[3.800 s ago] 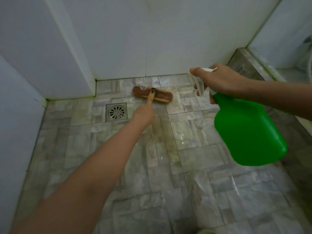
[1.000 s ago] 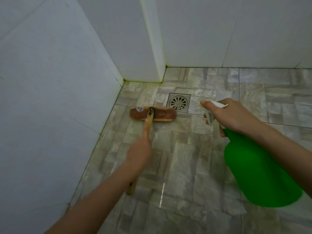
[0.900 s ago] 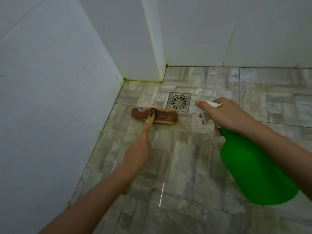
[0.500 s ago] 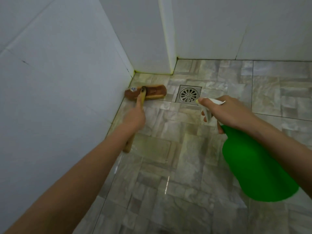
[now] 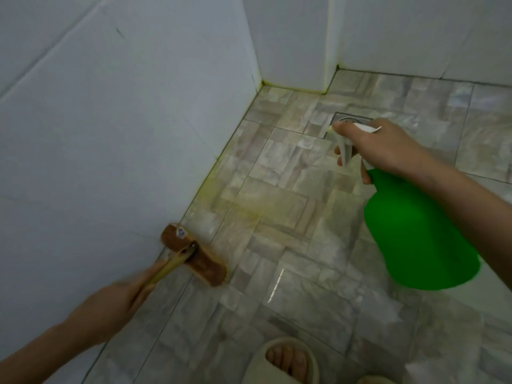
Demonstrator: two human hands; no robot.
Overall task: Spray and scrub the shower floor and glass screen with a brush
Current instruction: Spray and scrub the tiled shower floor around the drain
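My left hand (image 5: 116, 303) grips the yellow wooden handle of a scrub brush. Its brown wooden head (image 5: 194, 254) lies on the marbled grey floor tiles (image 5: 291, 217), one end touching the base of the white left wall (image 5: 110, 134). My right hand (image 5: 385, 146) holds the white trigger head of a green spray bottle (image 5: 418, 234) above the floor, nozzle pointing left. A yellowish stain (image 5: 257, 209) marks the tiles ahead of the brush. No glass screen is in view.
A square metal floor drain (image 5: 352, 119) sits partly hidden behind my right hand. White tiled walls form a stepped corner (image 5: 293, 51) at the back. My foot in a beige open-toe slipper (image 5: 285, 361) stands at the bottom edge.
The brush has been pulled back along the left wall from the far corner towards me, its head now angled. The bottle hand stays near the drain. The camera tilted down, showing my slipper.
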